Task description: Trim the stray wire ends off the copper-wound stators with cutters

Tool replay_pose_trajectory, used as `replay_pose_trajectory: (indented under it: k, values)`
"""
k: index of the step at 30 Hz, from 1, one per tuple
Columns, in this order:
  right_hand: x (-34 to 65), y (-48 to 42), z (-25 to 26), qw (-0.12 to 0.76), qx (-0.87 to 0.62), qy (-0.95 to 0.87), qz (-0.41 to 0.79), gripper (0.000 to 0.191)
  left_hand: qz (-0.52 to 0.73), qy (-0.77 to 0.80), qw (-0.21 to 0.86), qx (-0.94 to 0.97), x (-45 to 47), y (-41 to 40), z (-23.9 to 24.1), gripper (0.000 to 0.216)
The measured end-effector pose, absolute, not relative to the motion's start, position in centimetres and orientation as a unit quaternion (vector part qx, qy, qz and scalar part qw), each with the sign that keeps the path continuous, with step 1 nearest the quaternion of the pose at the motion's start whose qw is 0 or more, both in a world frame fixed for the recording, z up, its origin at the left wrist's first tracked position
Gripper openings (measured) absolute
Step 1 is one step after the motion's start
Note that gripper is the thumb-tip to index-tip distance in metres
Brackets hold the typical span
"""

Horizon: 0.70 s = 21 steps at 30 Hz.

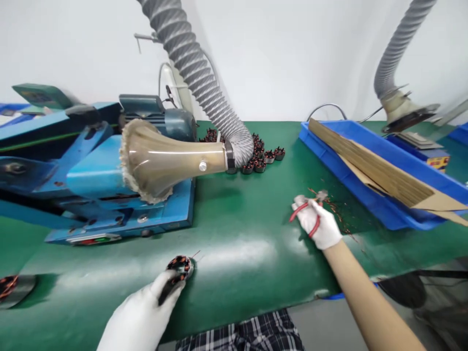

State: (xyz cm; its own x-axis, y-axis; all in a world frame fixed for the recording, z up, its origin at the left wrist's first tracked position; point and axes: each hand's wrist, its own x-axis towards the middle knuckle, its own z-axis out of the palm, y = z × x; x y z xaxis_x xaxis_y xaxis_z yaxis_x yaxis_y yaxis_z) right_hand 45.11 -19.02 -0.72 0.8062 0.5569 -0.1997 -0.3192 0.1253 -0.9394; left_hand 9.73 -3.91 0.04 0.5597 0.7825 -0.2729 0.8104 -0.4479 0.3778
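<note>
My left hand, in a white glove, grips a motor stator with copper windings near the table's front edge. A thin wire end sticks out from the stator's upper right. On the right, my gloved right hand is closed around red-handled cutting pliers, whose head points away toward the back. Copper wire scraps lie on the green table beside that hand. Part of another stator shows at the far left edge, apart from my left hand.
A blue belt machine with a tan suction funnel fills the left. Under the grey hose stand several stators. Cardboard lies across a blue tray at right. A second hose hangs behind.
</note>
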Motion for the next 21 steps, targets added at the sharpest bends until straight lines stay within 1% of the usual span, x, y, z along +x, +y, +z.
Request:
replay_pose_trajectory:
  k: [2, 4, 6, 7, 9, 10, 11, 12, 13, 15, 17, 19, 21]
  values:
    - [48.2, -20.0, 0.5, 0.736, -0.628, -0.101, 0.231, 0.02, -0.008, 0.452, 0.271, 0.85, 12.0, -3.5, -0.1, 0.024]
    - [49.0, -20.4, 1.6, 0.724, -0.649, -0.116, 0.202, 0.021, 0.068, 0.392, 0.29, 0.87, 14.8, -3.0, -0.6, 0.03]
    - [47.8, -20.6, 2.2, 0.681, -0.69, -0.151, 0.193, 0.022, 0.129, 0.327, 0.232, 0.907, 17.5, -2.6, -1.2, 0.049]
    - [46.9, -20.6, 2.2, 0.62, -0.74, -0.185, 0.184, 0.023, 0.141, 0.289, 0.202, 0.925, 18.6, -2.5, -1.6, 0.053]
    - [44.7, -20.3, 1.7, 0.4, -0.861, -0.283, 0.133, 0.023, 0.141, 0.227, 0.157, 0.951, 20.5, -2.4, -2.2, 0.049]
    - [43.8, -20.1, 1.3, 0.281, -0.897, -0.328, 0.097, 0.024, 0.138, 0.206, 0.148, 0.957, 21.2, -2.4, -2.5, 0.045]
    - [43.1, -19.7, 0.7, 0.18, -0.911, -0.366, 0.057, 0.027, 0.14, 0.195, 0.146, 0.96, 21.9, -2.3, -2.6, 0.041]
    - [42.6, -19.3, 0.1, 0.114, -0.911, -0.397, 0.018, 0.029, 0.145, 0.193, 0.148, 0.959, 22.5, -2.2, -2.7, 0.039]
    - [42.3, -18.9, -0.5, 0.073, -0.903, -0.424, -0.022, 0.032, 0.154, 0.196, 0.153, 0.956, 23.1, -2.0, -2.8, 0.037]
    - [42.4, -18.3, -1.4, 0.038, -0.881, -0.461, -0.101, 0.038, 0.171, 0.208, 0.159, 0.95, 24.2, -1.5, -2.8, 0.033]
    - [43.0, -18.3, -1.8, 0.042, -0.862, -0.481, -0.151, 0.042, 0.178, 0.218, 0.157, 0.946, 25.1, -1.3, -2.7, 0.031]
    - [43.7, -18.7, -1.7, 0.064, -0.858, -0.485, -0.157, 0.045, 0.177, 0.223, 0.151, 0.947, 25.2, -1.5, -2.5, 0.028]
    - [44.3, -18.5, -1.5, 0.115, -0.852, -0.497, -0.122, 0.047, 0.167, 0.223, 0.141, 0.95, 24.3, -2.3, -2.1, 0.026]
